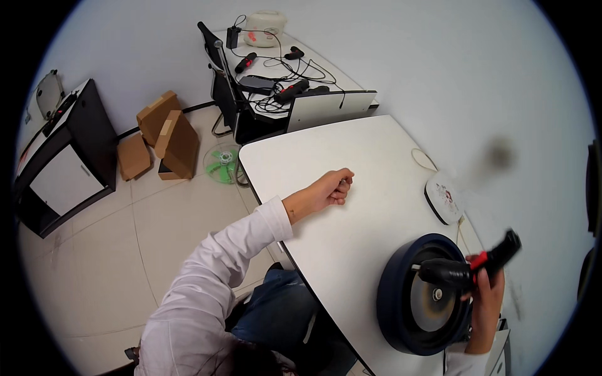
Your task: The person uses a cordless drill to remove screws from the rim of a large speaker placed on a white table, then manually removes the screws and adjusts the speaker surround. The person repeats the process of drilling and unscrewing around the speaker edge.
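My right hand [486, 301] grips a black and red electric screwdriver [446, 274]. Its thin metal tip points left, over a round dark blue appliance body [390, 307] on the table. Inside that body sits a grey heating plate [426, 316] with browned marks and a small metal knob at its centre. Whether the tip touches anything there I cannot tell. My left hand [332, 189] is over the white table [338, 250], its fingers curled closed. Anything inside those fingers is hidden.
A white rounded part with a dark rim [444, 197] lies against the wall, beside a pale cord loop [424, 159]. Beyond a low panel [332, 108], another desk carries tangled cables, tools and a white appliance [264, 29]. Cardboard boxes [177, 144] and a green fan [221, 164] stand on the floor.
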Action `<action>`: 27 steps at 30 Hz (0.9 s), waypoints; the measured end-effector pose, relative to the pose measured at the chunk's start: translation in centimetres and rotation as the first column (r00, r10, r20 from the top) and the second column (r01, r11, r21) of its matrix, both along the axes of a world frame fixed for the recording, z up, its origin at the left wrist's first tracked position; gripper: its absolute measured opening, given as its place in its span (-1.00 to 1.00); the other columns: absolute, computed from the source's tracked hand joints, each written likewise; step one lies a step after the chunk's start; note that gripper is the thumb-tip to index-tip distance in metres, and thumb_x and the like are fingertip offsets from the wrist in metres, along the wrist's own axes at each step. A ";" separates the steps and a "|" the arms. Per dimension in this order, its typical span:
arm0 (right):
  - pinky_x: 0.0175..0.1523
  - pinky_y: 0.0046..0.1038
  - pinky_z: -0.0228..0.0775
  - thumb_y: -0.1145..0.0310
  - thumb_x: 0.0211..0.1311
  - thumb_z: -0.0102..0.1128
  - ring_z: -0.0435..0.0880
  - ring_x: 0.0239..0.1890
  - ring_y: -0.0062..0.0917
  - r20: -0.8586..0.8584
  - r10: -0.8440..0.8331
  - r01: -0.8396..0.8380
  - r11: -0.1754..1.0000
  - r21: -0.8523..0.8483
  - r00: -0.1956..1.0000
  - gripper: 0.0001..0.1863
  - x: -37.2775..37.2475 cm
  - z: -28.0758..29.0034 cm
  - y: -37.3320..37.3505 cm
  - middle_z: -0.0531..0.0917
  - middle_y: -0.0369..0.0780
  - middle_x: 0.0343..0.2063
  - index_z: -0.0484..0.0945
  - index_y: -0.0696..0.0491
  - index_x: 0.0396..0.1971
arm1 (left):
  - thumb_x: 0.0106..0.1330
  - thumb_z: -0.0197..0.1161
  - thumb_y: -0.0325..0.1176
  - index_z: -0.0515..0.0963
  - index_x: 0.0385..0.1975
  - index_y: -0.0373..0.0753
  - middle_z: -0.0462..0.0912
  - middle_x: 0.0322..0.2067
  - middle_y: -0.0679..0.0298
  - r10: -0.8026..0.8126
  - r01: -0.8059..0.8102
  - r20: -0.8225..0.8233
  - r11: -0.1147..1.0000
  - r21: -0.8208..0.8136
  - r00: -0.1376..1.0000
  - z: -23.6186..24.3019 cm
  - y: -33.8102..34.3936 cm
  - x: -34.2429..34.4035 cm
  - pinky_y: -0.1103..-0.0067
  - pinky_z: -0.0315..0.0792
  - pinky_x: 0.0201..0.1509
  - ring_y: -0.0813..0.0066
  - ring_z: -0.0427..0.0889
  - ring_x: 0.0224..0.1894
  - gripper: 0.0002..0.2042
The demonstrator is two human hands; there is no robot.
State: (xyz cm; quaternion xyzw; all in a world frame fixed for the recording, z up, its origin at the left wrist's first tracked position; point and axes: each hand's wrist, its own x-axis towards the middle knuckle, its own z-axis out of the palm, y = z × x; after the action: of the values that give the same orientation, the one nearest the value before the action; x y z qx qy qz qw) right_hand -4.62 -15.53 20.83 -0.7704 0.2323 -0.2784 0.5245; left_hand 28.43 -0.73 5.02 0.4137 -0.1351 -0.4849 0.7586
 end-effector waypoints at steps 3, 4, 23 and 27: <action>-0.68 -0.77 0.24 0.16 0.28 0.03 0.56 -0.50 -0.71 -0.168 0.174 -0.164 0.984 0.072 0.970 -0.61 6.2 1.0 -0.6 0.62 -0.18 -0.29 0.38 0.15 -0.05 | 0.34 -0.08 -0.23 0.33 -0.52 -0.20 0.04 -0.75 0.51 -0.089 0.099 0.095 0.989 -0.113 0.992 0.6 -0.4 1.0 0.66 0.08 -0.56 0.71 -0.04 -0.73 -0.76; -0.70 -0.78 0.17 0.12 0.29 0.01 0.54 -0.53 -0.73 -0.228 0.277 -0.251 0.958 0.139 0.933 -0.61 9.0 0.8 -0.9 0.63 -0.21 -0.33 0.41 0.13 -0.07 | 0.36 -0.10 -0.17 0.39 -0.45 -0.24 0.06 -0.74 0.51 -0.112 0.131 0.148 0.984 -0.124 0.983 0.2 -0.8 1.4 0.66 0.09 -0.56 0.71 -0.05 -0.73 -0.72; -0.33 -0.51 0.48 -0.05 0.24 -0.03 0.63 -0.42 -0.52 -0.755 0.390 -0.629 0.776 -0.038 0.527 -0.48 49.4 -6.2 -10.1 0.65 -0.24 -0.35 0.57 0.16 -0.22 | 0.31 0.08 -0.07 0.44 -0.32 -0.33 0.60 -0.42 0.19 0.338 -0.309 0.239 0.939 -0.151 0.910 -3.4 -7.7 13.0 0.63 0.48 -0.37 0.52 0.60 -0.45 -0.64; -0.36 -0.52 0.47 -0.03 0.13 0.13 0.63 -0.44 -0.50 -0.540 0.217 -0.424 0.857 -0.294 0.813 -0.50 57.3 -12.2 -8.6 0.63 -0.19 -0.48 0.59 0.19 -0.28 | 0.30 0.11 -0.12 0.44 -0.36 -0.33 0.61 -0.44 0.18 0.401 -0.403 0.315 0.913 -0.064 0.860 -3.2 -7.5 13.5 0.63 0.44 -0.42 0.53 0.57 -0.49 -0.68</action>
State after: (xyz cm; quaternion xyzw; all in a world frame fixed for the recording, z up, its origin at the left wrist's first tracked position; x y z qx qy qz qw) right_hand 52.67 -24.17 8.63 -0.9341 0.1586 -0.0214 0.3192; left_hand 41.96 -8.25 1.83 0.5076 -0.1664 -0.2426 0.8098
